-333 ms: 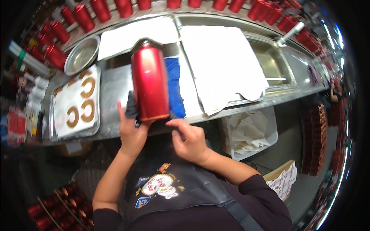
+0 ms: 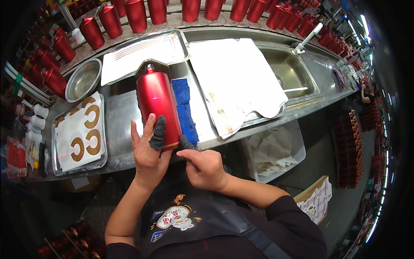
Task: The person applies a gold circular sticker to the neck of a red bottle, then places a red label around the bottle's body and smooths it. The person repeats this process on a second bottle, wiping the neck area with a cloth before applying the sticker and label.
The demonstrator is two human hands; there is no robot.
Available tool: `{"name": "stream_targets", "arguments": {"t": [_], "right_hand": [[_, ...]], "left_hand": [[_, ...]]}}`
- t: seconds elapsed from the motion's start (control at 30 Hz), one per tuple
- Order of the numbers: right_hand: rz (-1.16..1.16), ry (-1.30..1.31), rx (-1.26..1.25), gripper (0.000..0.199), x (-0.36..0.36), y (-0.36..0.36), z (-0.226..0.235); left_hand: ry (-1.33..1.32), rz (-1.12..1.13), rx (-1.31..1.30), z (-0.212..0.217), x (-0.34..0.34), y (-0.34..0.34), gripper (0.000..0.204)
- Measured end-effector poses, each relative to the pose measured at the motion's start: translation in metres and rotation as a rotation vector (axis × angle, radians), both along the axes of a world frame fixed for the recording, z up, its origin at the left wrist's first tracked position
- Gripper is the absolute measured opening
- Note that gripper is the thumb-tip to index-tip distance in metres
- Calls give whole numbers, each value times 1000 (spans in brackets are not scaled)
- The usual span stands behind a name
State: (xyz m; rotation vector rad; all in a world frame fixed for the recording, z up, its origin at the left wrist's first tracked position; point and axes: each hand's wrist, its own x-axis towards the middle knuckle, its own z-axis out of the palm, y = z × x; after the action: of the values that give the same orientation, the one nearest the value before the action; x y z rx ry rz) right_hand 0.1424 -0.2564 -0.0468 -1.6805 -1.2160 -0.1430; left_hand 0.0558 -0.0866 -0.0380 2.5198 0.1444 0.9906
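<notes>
The red bottle [image 2: 157,108] lies on the blue cloth [image 2: 185,110] on the counter [image 2: 120,116], left hand [image 2: 148,151] spread flat on it, right hand [image 2: 205,166] curled at its base, so press gently.

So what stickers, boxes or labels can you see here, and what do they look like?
Sticker sheet: in a metal tray on the counter's left, white with gold-brown horseshoe shapes.
Cardboard box: on the floor at lower right, brown, holding white sheets with red print.
Apron patch: on the person's dark apron, a colourful cartoon badge.
Red packet: far left edge, too blurred to describe.
</notes>
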Motion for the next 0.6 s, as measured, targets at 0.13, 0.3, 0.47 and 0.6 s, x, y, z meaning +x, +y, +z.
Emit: {"name": "stream_targets", "arguments": {"t": [0.13,0.3,0.47,0.6], "right_hand": [[43,-97,59,33,-2,12,12],[338,188,-56,29,12,11,38],[-634,83,-639,21,131,-47,33],[-628,131,-941,42,203,-65,13]], "left_hand": [[42,-34,56,3,-3,4,69],[77,2,75,4,-6,4,69],[55,1,-65,3,-8,1,74],[89,-1,-33,3,-8,1,74]]}}
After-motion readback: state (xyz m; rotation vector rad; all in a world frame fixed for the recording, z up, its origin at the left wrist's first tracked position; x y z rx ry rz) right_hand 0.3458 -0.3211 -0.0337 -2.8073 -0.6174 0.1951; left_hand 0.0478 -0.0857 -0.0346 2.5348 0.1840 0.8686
